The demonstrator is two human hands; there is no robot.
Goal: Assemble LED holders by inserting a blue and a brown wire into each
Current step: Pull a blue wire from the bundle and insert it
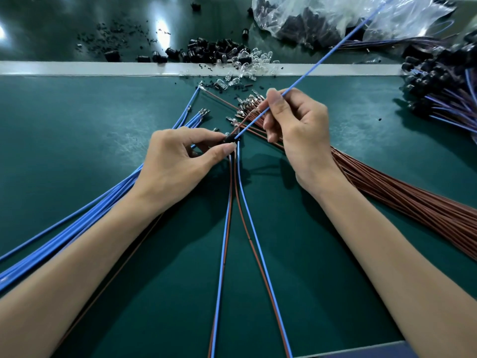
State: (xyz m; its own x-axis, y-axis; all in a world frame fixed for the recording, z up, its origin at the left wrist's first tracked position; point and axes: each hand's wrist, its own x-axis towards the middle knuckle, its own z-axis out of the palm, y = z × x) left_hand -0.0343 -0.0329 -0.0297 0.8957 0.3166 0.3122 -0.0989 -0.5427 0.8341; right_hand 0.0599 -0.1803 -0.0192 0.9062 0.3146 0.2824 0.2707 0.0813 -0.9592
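Observation:
My left hand [180, 161] pinches a small black LED holder [229, 139] between thumb and fingertips at the centre of the green mat. My right hand [296, 133] grips a blue wire [322, 58] that slants from the holder up to the far right, together with a brown wire [245, 120] whose end meets the holder. Two blue and brown wire pairs [232, 228] hang from under my left fingers toward me. A bundle of loose blue wires [85, 220] lies at the left, a bundle of brown wires [402, 200] at the right.
Black holders [206, 49] and clear LEDs [247, 60] are heaped beyond a white strip [77, 68]. A plastic bag of parts [322, 19] sits at the back right. Finished holders with wires [444, 81] pile up at the far right.

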